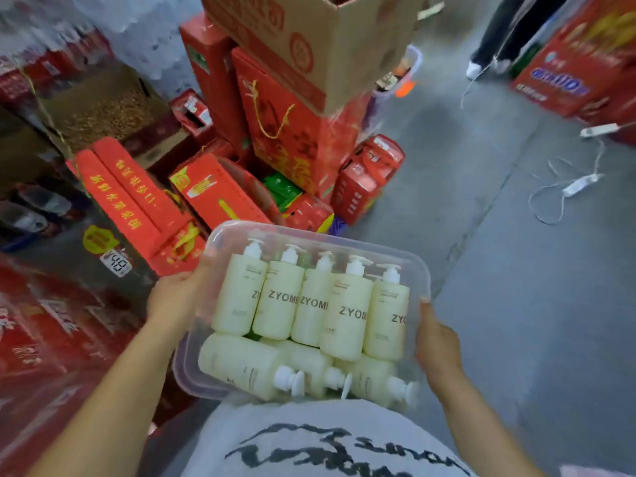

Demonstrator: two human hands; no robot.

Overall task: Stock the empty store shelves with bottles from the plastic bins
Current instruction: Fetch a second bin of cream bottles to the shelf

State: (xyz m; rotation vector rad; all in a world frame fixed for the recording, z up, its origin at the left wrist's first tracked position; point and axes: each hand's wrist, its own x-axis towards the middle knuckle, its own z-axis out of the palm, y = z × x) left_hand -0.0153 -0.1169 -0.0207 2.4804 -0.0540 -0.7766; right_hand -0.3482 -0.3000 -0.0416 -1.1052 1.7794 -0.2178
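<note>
Red gift boxes (137,197) are stacked to my left. My left hand (175,297) curls round the left rim of the clear plastic bin (237,232), which I hold against my belly. It is packed with pale yellow pump bottles (344,315) lying flat. My right hand (437,342) clasps the right rim, above the grey floor (516,304).

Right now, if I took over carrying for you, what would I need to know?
The left hand grips the left edge of the plastic bin; the right hand grips its right edge.
The bin is held at the waist, with cream pump bottles lying on their sides inside it.
Red gift boxes stand ahead.
No shelf is in view.
Done: bin lifted. Left: reach the shelves, set out every bottle.
</note>
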